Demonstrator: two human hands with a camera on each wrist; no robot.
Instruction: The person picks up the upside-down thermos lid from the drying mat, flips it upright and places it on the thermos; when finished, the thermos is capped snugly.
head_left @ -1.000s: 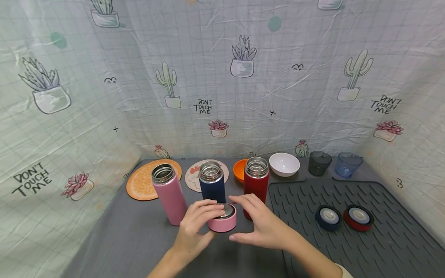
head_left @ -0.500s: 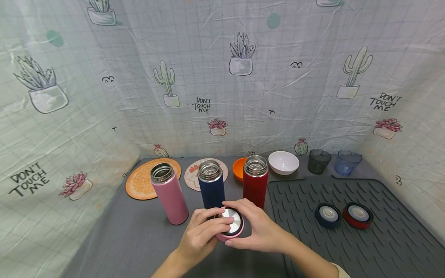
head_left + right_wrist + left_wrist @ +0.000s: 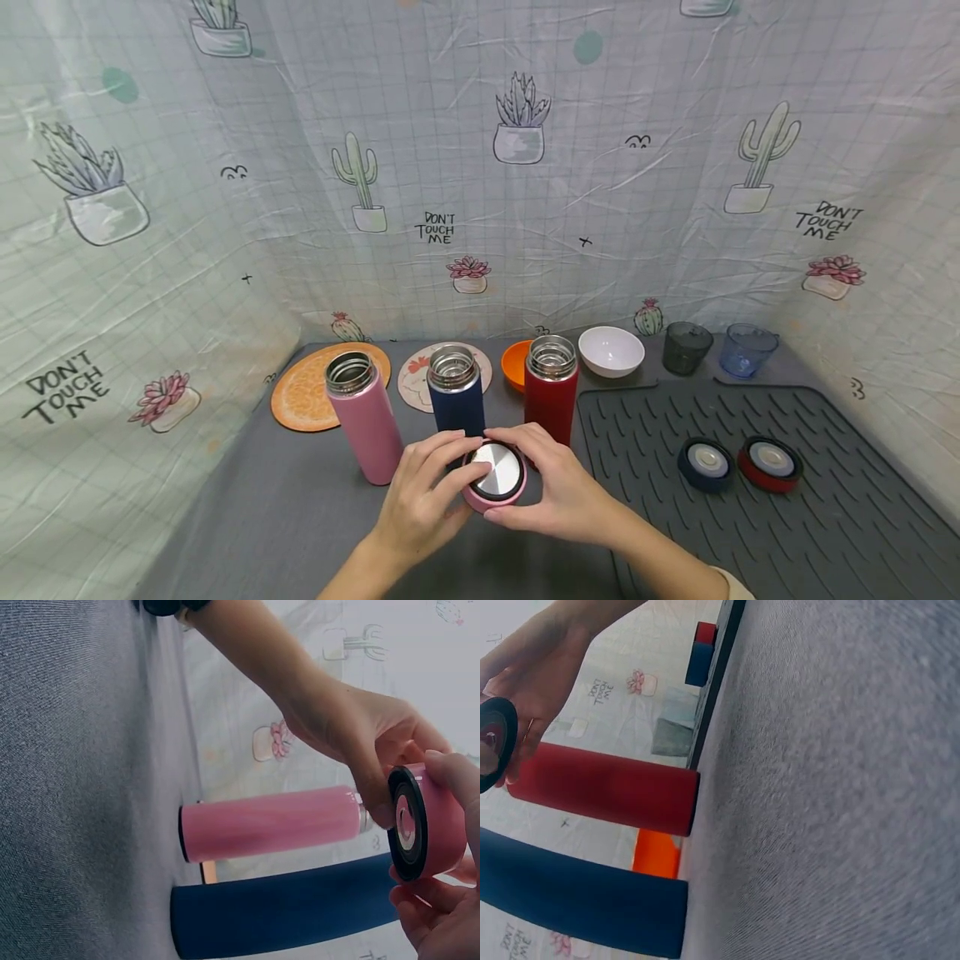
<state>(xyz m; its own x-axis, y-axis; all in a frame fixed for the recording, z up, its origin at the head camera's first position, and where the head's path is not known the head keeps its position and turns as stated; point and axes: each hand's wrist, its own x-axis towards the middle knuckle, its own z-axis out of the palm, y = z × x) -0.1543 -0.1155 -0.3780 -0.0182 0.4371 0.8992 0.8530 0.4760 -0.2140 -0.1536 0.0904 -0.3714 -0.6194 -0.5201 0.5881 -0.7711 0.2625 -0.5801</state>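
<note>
Both hands gripping pink lid (image 3: pixel 494 477) above table's (image 3: pixel 300 517) near edge: left hand (image 3: pixel 420 504) and right hand (image 3: pixel 558 492) fingers clamping its rim, tilted, just before the navy bottle (image 3: pixel 456 402).

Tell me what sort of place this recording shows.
Probably a staged tabletop set rather than a real kitchen: a cactus-print cloth backdrop walls in a grey table holding a ribbed drying mat and three open flasks.

- Both hands are bare: the left hand (image 3: pixel 420 508) and the right hand (image 3: pixel 558 492) carry no gloves or rings that can be seen.
- A pale, cream-coloured sleeve edge (image 3: pixel 738 586) shows low on the right forearm.
- A black band (image 3: pixel 169 607) circles the left wrist.
- Fingernails are short and unpainted.
</note>
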